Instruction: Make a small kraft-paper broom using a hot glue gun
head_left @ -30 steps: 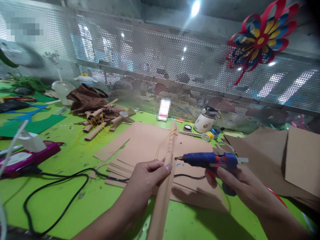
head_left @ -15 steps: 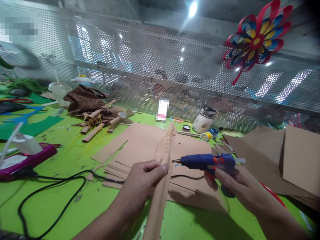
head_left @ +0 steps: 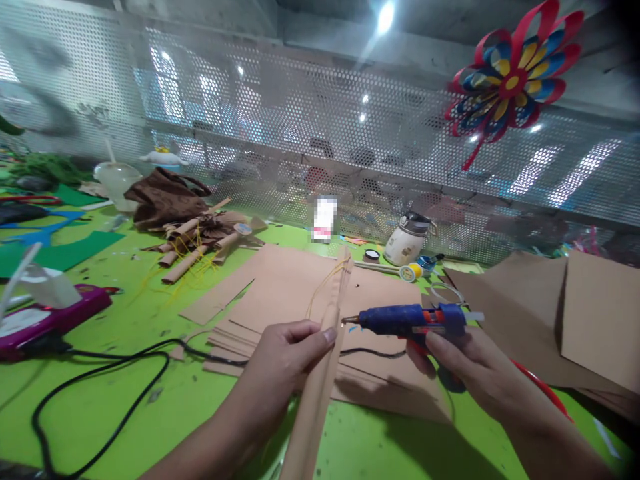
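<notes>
Left hand (head_left: 285, 360) pinches rolled brown paper tube (head_left: 320, 380), tube slanting up over stacked brown paper sheets (head_left: 290, 293) | right hand (head_left: 470, 373) clasped round blue glue gun (head_left: 415, 320), nozzle just beside tube | black cord (head_left: 100, 380) across green table (head_left: 150, 400).

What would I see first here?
The big red, blue and yellow paper flower up at the top right. Next, in the middle over the bright green table, the right hand points a blue glue gun at a brown paper roll held by the left hand.
</notes>
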A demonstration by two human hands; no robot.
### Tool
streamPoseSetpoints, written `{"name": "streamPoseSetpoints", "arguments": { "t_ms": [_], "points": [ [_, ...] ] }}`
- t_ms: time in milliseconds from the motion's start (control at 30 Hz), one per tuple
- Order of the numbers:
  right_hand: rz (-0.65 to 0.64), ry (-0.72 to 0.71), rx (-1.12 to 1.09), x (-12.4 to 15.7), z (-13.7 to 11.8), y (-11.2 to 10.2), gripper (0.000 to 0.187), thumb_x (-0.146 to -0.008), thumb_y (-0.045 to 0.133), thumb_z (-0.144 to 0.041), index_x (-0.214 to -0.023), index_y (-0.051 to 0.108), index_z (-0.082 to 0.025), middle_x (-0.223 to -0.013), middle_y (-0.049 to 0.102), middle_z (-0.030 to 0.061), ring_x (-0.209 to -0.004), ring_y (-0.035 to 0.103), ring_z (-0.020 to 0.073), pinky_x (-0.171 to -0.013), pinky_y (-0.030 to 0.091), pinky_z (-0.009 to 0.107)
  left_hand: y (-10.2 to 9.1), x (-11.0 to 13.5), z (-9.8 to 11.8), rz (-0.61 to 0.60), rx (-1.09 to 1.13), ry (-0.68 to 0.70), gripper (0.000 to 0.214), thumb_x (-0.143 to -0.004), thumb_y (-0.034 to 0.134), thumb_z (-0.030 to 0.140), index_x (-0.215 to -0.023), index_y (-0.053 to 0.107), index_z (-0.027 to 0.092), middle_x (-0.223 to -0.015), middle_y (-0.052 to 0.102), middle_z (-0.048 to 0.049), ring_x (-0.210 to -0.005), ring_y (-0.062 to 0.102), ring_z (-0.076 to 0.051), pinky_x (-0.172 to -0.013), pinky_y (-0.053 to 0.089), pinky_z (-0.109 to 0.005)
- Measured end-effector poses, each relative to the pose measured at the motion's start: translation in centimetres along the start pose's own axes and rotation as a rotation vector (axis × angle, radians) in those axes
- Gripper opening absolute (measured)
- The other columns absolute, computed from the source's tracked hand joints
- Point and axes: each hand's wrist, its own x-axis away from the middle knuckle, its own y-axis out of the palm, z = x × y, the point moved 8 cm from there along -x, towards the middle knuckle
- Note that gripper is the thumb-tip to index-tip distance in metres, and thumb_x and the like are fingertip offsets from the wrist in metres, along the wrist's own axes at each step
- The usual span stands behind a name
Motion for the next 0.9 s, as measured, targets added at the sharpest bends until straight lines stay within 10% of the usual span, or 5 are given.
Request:
{"name": "streamPoseSetpoints", "arguments": {
  "t_ms": [900],
  "points": [
    [0.003,-0.024,-0.289,-0.65,-0.02,0.02,0.038,-0.094,0.043,-0.048,-0.085,0.061,-0.015,-0.074,0.059,0.0061,-0.065,0.053,0.0148,-0.057,0.042,0.027,0.10,0.13,0.32,0.021,-0.017,-0.004,0.031,-0.071,0.070,0.043,-0.069,0.071,0.012,-0.066,0.067,-0.0073,-0.064,0.059,-0.020,-0.063,0.042,-0.028]
  ]
}}
